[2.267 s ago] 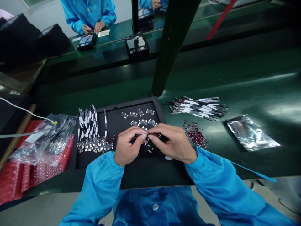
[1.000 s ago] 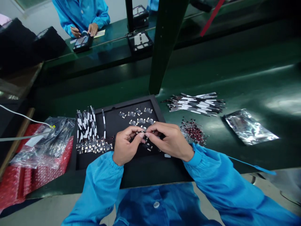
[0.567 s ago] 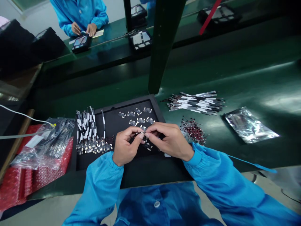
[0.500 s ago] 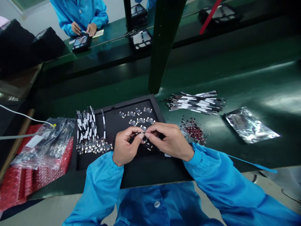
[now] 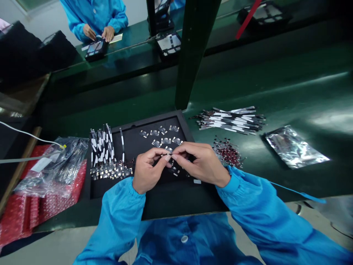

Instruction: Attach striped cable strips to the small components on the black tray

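My left hand [image 5: 147, 172] and my right hand [image 5: 201, 163] meet fingertip to fingertip above a black tray [image 5: 116, 188], both pinching a tiny dark component [image 5: 166, 156] between thumbs and forefingers. Under them, small circuit pieces [image 5: 165, 140] lie loose on the tray. A row of black-and-white strips [image 5: 102, 147] with small boards at their lower ends fills the tray's left part.
A heap of black-and-white strips [image 5: 231, 119], a pile of small red parts [image 5: 227, 153] and a silver foil bag [image 5: 295, 147] lie right of the tray. Plastic bags [image 5: 52, 165] on red bubble wrap sit left. A green post [image 5: 193, 55] rises behind. Another person's hands [image 5: 99, 34] work across the bench.
My hands stay together over the tray with only slight finger motion. Across the bench, the other person's hands have shifted over their own tray.
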Available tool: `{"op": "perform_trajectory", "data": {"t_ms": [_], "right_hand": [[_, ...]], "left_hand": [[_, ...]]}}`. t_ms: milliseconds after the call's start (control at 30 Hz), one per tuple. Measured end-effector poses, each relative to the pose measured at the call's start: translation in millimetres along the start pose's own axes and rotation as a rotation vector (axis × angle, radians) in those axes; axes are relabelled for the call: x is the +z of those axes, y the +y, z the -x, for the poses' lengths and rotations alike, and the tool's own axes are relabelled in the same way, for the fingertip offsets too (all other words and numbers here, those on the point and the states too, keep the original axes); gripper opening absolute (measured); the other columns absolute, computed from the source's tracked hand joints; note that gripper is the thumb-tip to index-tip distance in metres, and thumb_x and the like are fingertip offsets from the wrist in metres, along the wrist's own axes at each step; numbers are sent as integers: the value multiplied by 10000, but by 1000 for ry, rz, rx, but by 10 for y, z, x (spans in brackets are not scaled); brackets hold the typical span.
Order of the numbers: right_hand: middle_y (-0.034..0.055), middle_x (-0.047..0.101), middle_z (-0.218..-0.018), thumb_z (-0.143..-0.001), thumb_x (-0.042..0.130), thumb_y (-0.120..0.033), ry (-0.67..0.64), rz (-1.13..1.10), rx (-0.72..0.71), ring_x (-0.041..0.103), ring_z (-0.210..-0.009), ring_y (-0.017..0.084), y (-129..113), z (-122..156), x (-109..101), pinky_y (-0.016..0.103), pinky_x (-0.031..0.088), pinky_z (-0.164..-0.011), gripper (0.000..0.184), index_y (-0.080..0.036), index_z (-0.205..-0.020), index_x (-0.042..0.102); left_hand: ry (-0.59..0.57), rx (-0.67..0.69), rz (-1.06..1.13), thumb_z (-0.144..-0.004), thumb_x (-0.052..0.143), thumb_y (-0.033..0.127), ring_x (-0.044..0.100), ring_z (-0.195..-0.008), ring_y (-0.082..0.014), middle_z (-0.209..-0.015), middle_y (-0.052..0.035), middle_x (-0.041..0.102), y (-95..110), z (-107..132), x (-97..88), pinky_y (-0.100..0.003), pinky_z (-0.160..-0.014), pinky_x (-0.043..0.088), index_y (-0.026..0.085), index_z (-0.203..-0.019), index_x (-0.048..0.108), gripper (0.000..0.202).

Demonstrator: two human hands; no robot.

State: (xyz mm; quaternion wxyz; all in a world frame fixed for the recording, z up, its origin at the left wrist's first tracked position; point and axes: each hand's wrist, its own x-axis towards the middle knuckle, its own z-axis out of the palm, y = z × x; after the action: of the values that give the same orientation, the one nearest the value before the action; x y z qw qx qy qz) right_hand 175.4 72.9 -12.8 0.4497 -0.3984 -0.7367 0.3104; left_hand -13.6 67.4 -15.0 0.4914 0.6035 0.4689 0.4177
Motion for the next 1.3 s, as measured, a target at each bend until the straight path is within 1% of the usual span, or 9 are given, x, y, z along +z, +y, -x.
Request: {"op": "perform_trajectory", "data": {"t_ms": [200, 400, 667, 767, 933, 1067, 1133, 1200, 1300], "right_hand": [[-2, 674, -738, -901, 631, -138, 18, 44, 18, 596, -650, 108, 1, -1, -39, 231, 459, -619, 82, -179, -844, 673], [24, 717, -841, -891, 653, -157, -7, 14, 82, 647, -734, 121, 15, 2, -16, 230, 501, -679, 56, -165, -928, 695], [18, 716, -828, -892, 665, -195, -25, -11, 89, 655, -739, 141, -5, -26, -69, 262, 509, -684, 49, -188, -911, 710], [21, 733, -860, -882, 700, -254, 107, -28, 145, 679, -773, 160, -1, -47, -179, 272, 531, -681, 68, -204, -923, 722], [13, 722, -814, -871, 711, -260, 494, -5, 176, 672, -707, 167, 17, -77, -450, 301, 542, -639, 43, -228, -895, 725], [24, 717, -813, -868, 707, -285, 638, 125, 190, 660, -695, 174, 48, -32, -741, 317, 531, -643, 72, -223, -903, 720], [30, 724, -825, -865, 696, -287, 581, 269, 250, 659, -713, 180, 112, 37, -905, 317, 515, -658, 80, -219, -897, 726], [31, 730, -811, -864, 674, -283, 413, 430, 346, 650, -700, 188, 219, 124, -1051, 315, 484, -648, 90, -217, -882, 734], [37, 739, -786, -857, 636, -274, 155, 604, 453, 631, -658, 196, 419, 242, -1179, 313, 438, -628, 120, -212, -860, 739]], "left_hand": [[13, -89, 92, -879, 698, 256, 737, -668, -172, -724, -35, 733, 34, -18, 23, -265, -687, 603, 140, -991, 677, 162], [6, -94, 106, -873, 708, 250, 727, -653, -151, -791, -34, 741, 42, -20, 23, -245, -655, 605, 149, -991, 685, 157], [27, -100, 121, -861, 721, 255, 735, -651, -164, -808, -51, 759, 43, -21, 22, -258, -650, 602, 146, -997, 674, 180], [66, -132, 274, -831, 756, 262, 727, -603, -160, -807, -53, 775, 38, -55, -27, -255, -619, 590, 160, -973, 625, 218], [117, -172, 552, -795, 770, 256, 685, -529, -136, -731, -23, 756, 40, -124, -135, -227, -558, 551, 180, -862, 578, 216], [164, -99, 626, -802, 712, 238, 719, -646, -167, -832, -31, 750, 41, -142, -166, -253, -587, 559, 173, -756, 589, 147], [199, -12, 628, -783, 681, 207, 745, -846, -225, -968, -54, 749, 34, -146, -167, -315, -710, 595, 167, -708, 594, 122], [240, 79, 620, -754, 659, 174, 714, -1029, -272, -1013, -63, 744, 32, -152, -169, -407, -904, 578, 167, -647, 579, 134], [290, 151, 629, -718, 650, 165, 694, -1065, -276, -906, -48, 743, 72, -161, -196, -481, -1053, 498, 179, -586, 544, 170]]}}
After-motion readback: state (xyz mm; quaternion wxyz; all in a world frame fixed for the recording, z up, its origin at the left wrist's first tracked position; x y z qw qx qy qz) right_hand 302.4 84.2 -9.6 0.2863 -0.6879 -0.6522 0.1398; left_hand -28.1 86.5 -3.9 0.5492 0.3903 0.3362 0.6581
